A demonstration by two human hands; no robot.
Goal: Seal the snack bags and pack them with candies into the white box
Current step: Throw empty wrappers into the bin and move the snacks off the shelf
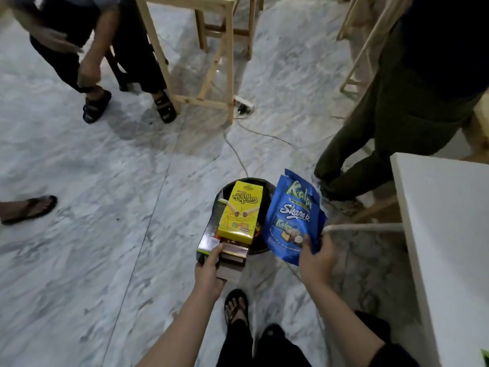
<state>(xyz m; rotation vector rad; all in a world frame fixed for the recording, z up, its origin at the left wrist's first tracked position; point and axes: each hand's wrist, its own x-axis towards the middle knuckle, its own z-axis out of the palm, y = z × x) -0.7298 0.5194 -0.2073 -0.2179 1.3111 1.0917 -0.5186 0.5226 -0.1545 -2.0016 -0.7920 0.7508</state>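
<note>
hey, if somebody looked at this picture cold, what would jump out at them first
The bright blue snack bag, pinched at its lower edge by the right hand, centre-right. Just left of it, a yellow box tops a stack of boxes held by the left hand, above a dark round bin on the marble floor.

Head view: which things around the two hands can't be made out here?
- Round black bin: its contents, hidden by the yellow snack box.
- Boxes beneath the yellow one: labels covered by it and the left hand.
- Blue snack bag gripped by the right hand: top crumpled, seal state unclear.
- White table: cut off by the right edge.
</note>
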